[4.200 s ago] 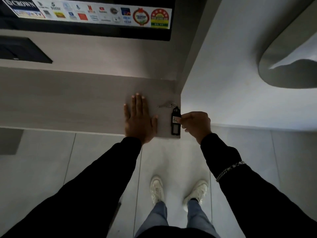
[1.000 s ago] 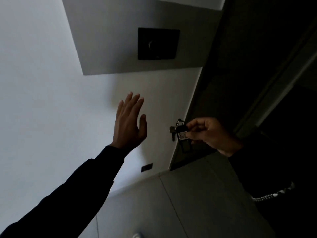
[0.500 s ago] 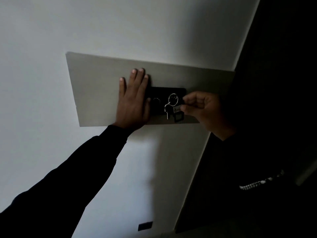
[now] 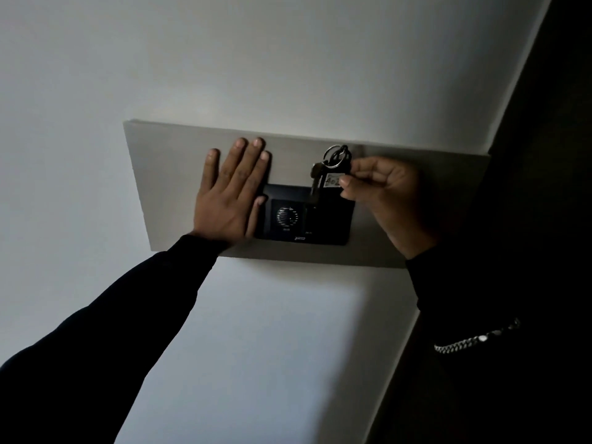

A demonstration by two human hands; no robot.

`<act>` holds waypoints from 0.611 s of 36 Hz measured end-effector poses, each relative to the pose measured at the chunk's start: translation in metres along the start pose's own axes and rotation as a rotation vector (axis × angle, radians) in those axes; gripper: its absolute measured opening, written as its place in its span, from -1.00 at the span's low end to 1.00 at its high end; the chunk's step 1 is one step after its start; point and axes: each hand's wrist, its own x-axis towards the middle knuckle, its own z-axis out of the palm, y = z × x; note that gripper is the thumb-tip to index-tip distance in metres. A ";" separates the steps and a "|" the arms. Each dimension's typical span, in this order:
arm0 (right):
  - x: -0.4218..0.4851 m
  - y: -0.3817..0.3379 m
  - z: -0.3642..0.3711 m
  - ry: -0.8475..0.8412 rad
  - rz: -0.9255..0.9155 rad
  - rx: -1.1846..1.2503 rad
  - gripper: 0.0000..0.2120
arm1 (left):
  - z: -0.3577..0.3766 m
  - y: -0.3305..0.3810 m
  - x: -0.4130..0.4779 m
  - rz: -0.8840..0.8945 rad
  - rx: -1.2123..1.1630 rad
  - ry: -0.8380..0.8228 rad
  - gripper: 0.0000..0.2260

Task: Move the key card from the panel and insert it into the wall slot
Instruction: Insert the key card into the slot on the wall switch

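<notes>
The left hand [image 4: 232,195] lies spread flat on the grey wall board [image 4: 166,174] beside the black slot unit [image 4: 304,216], probably to steady the reach. The right hand [image 4: 384,193] pinches the key card [image 4: 331,174] upright just above the unit, lower end down, seemingly lined up for the slot; the key ring [image 4: 334,155] sits on top

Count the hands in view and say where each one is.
2. The left hand lies flat on the grey wall panel, beside the black switch plate. The right hand pinches the key card above that plate.
</notes>
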 end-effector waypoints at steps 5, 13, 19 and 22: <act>0.005 0.005 0.001 -0.009 0.024 -0.024 -0.88 | 0.003 -0.005 0.002 0.031 0.028 0.039 -0.45; 0.008 0.011 0.009 -0.055 -0.099 -0.216 -0.75 | 0.004 -0.005 0.002 0.019 0.041 0.052 -0.45; 0.002 0.019 0.012 0.004 -0.246 -0.370 -0.69 | 0.003 -0.004 0.002 0.012 0.037 0.047 -0.45; 0.002 0.015 0.011 0.011 -0.265 -0.456 -0.69 | 0.002 -0.004 0.002 0.013 0.031 0.051 -0.45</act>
